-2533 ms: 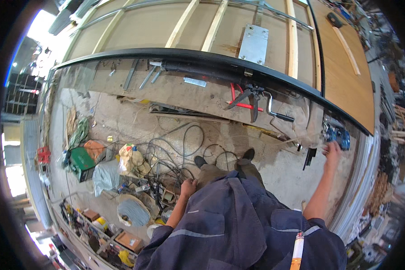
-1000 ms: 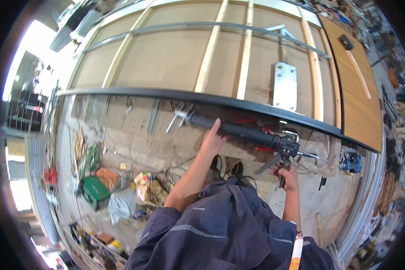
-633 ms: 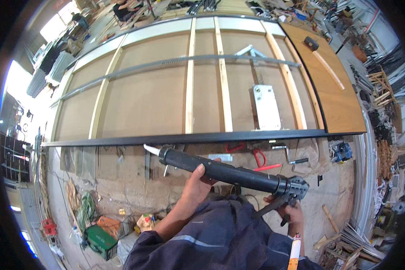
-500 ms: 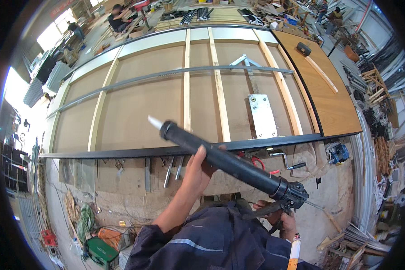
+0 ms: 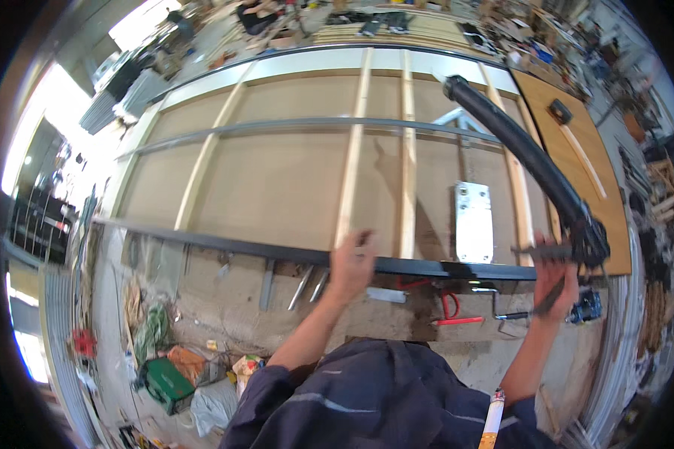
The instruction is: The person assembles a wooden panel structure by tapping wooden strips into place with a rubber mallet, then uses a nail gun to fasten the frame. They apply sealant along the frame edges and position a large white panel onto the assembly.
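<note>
A long black caulking gun (image 5: 513, 142) slants over the right part of the framed panel, its front end toward the far side. My right hand (image 5: 553, 280) is closed around its handle and trigger, near the panel's front right corner. My left hand (image 5: 352, 266) is apart from the gun, over the panel's black front edge (image 5: 277, 252) by the near end of a wooden slat (image 5: 354, 165). Its fingers look bent but are smeared by motion. Whether it holds anything is unclear. A white metal plate (image 5: 474, 223) lies inside the frame between my hands.
A grey metal strip (image 5: 292, 124) crosses the slats. On the brown board (image 5: 603, 221) at right rests a hammer (image 5: 559, 112). Below the front edge are a red-handled tool (image 5: 457, 320), metal tubes (image 5: 301, 288) and a blue machine (image 5: 586, 307). A green case (image 5: 168, 385) stands at lower left.
My left hand has come off the gun's barrel and moved to the panel's front edge. My right hand has carried the gun up and right, swinging its front end away from me.
</note>
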A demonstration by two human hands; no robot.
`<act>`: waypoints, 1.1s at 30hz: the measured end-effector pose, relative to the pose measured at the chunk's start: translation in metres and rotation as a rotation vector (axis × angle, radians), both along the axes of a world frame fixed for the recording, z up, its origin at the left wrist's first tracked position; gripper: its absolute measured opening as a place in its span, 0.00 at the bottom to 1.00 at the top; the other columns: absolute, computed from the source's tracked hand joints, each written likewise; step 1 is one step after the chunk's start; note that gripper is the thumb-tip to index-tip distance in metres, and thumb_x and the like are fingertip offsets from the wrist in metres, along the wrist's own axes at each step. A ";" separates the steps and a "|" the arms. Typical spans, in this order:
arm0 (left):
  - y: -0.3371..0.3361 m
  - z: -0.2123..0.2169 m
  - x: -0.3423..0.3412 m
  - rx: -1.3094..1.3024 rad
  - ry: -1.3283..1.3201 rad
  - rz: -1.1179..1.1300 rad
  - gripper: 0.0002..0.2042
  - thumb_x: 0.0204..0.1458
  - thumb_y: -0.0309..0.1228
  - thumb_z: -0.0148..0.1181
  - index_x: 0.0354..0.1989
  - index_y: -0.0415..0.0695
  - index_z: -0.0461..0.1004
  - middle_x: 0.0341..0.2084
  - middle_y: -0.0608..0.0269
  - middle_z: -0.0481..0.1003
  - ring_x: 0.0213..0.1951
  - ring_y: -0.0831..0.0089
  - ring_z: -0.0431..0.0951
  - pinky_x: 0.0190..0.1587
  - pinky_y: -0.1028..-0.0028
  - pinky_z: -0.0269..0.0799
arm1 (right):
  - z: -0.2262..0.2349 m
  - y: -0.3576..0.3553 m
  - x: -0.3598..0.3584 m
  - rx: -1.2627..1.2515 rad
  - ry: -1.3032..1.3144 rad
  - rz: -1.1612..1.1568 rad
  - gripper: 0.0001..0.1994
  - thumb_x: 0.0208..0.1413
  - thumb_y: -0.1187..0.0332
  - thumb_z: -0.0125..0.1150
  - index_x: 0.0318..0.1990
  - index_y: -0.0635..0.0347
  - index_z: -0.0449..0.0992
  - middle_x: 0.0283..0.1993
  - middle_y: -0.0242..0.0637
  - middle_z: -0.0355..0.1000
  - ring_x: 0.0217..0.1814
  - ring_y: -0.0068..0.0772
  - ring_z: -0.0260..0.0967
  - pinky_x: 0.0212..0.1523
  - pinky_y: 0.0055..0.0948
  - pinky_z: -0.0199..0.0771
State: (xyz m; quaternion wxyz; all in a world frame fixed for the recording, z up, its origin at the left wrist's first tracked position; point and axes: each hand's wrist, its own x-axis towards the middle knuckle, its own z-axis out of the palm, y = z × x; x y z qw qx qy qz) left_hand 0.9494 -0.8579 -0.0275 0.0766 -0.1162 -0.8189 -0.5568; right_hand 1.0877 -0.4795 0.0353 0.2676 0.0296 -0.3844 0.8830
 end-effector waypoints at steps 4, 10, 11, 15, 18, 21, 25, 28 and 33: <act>-0.040 -0.036 -0.030 -0.110 0.085 0.337 0.11 0.63 0.30 0.60 0.49 0.35 0.76 0.39 0.50 0.79 0.43 0.60 0.80 0.49 0.64 0.74 | 0.015 0.087 -0.107 0.101 -0.008 0.000 0.25 0.73 0.59 0.45 0.66 0.72 0.64 0.68 0.59 0.65 0.73 0.62 0.60 0.75 0.58 0.57; -0.034 -0.064 -0.054 -0.389 0.148 0.455 0.14 0.64 0.30 0.57 0.54 0.34 0.72 0.51 0.47 0.75 0.54 0.51 0.74 0.58 0.57 0.67 | 0.030 0.201 -0.251 0.137 -0.215 -0.231 0.20 0.72 0.64 0.43 0.59 0.77 0.66 0.62 0.61 0.69 0.67 0.59 0.67 0.70 0.55 0.66; -0.032 -0.067 -0.056 -0.412 0.147 0.468 0.15 0.64 0.30 0.57 0.54 0.34 0.72 0.52 0.47 0.74 0.55 0.49 0.73 0.59 0.56 0.66 | 0.031 0.214 -0.270 0.173 -0.249 -0.255 0.21 0.72 0.65 0.41 0.59 0.79 0.66 0.64 0.62 0.67 0.68 0.60 0.66 0.72 0.55 0.66; -0.035 -0.061 -0.055 -0.443 0.146 0.437 0.14 0.64 0.30 0.56 0.53 0.35 0.72 0.52 0.47 0.75 0.55 0.49 0.73 0.60 0.56 0.66 | 0.017 0.244 -0.331 0.189 -0.340 -0.311 0.22 0.73 0.65 0.40 0.60 0.79 0.65 0.60 0.61 0.70 0.66 0.60 0.68 0.70 0.55 0.67; -0.033 -0.060 -0.058 -0.491 0.059 0.491 0.13 0.65 0.30 0.56 0.53 0.36 0.73 0.52 0.47 0.75 0.56 0.50 0.73 0.61 0.56 0.66 | 0.004 0.263 -0.367 0.217 -0.338 -0.340 0.22 0.73 0.65 0.37 0.60 0.81 0.64 0.61 0.62 0.69 0.66 0.61 0.67 0.70 0.56 0.69; -0.031 -0.058 -0.060 -0.515 0.061 0.492 0.12 0.66 0.29 0.53 0.53 0.37 0.73 0.52 0.47 0.75 0.56 0.50 0.73 0.61 0.57 0.66 | -0.006 0.284 -0.393 0.246 -0.312 -0.345 0.23 0.74 0.65 0.35 0.59 0.83 0.63 0.60 0.63 0.68 0.66 0.63 0.67 0.69 0.57 0.70; -0.029 -0.056 -0.060 -0.541 0.012 0.498 0.12 0.67 0.29 0.51 0.53 0.37 0.73 0.53 0.47 0.75 0.57 0.51 0.73 0.61 0.58 0.67 | -0.011 0.297 -0.408 0.285 -0.330 -0.343 0.23 0.74 0.65 0.34 0.59 0.83 0.62 0.61 0.64 0.67 0.66 0.63 0.67 0.69 0.57 0.70; -0.031 -0.056 -0.061 -0.538 -0.005 0.483 0.12 0.67 0.30 0.51 0.53 0.37 0.73 0.53 0.46 0.74 0.57 0.51 0.73 0.62 0.59 0.66 | -0.011 0.305 -0.416 0.299 -0.324 -0.327 0.23 0.74 0.64 0.34 0.60 0.83 0.62 0.61 0.64 0.68 0.66 0.63 0.68 0.69 0.56 0.71; -0.032 -0.059 -0.062 -0.512 -0.010 0.479 0.13 0.68 0.30 0.49 0.53 0.37 0.72 0.53 0.47 0.74 0.57 0.51 0.73 0.62 0.58 0.66 | -0.007 0.311 -0.426 0.350 -0.356 -0.352 0.24 0.74 0.64 0.35 0.60 0.84 0.62 0.60 0.63 0.69 0.64 0.62 0.70 0.68 0.56 0.72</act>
